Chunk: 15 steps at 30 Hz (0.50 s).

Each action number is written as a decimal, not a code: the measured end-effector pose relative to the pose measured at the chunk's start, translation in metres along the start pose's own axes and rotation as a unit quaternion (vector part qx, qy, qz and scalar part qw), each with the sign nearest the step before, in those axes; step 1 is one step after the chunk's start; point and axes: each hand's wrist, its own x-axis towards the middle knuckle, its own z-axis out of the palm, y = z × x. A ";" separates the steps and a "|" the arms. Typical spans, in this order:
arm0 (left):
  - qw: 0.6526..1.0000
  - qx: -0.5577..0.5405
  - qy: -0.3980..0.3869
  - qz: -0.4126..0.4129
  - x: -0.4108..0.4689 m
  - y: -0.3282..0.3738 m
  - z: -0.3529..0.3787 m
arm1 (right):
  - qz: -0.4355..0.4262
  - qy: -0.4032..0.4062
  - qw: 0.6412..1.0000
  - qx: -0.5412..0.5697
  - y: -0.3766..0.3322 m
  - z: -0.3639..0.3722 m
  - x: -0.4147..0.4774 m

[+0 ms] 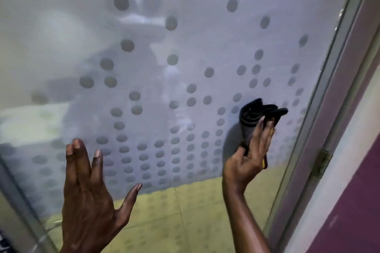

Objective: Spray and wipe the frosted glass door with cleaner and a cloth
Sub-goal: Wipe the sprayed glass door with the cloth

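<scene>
Black cloth in right hand against frosted glass door.

A yellowish tiled floor shows blurred through the frosted glass door; nothing distinguishable lies on it.

both hands bare, no sleeves, fingernails painted pale pink.

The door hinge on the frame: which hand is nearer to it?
The right hand, holding the black cloth, is nearer; the hinge lies just to its right. The left hand, open, is far to the hinge's left.
</scene>
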 end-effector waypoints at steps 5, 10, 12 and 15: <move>1.000 0.007 0.009 0.001 -0.007 -0.032 -0.009 | -0.054 -0.079 0.995 -0.014 -0.067 0.032 -0.099; 1.000 -0.001 -0.009 0.006 -0.014 -0.054 -0.014 | -0.185 -0.203 0.961 -0.043 -0.106 0.049 -0.174; 1.000 -0.012 -0.021 0.009 -0.015 -0.062 -0.018 | -0.274 -0.251 0.926 -0.060 -0.105 0.048 -0.181; 1.000 -0.018 -0.011 0.021 -0.013 -0.070 -0.020 | -0.345 -0.256 0.899 -0.084 -0.092 0.041 -0.157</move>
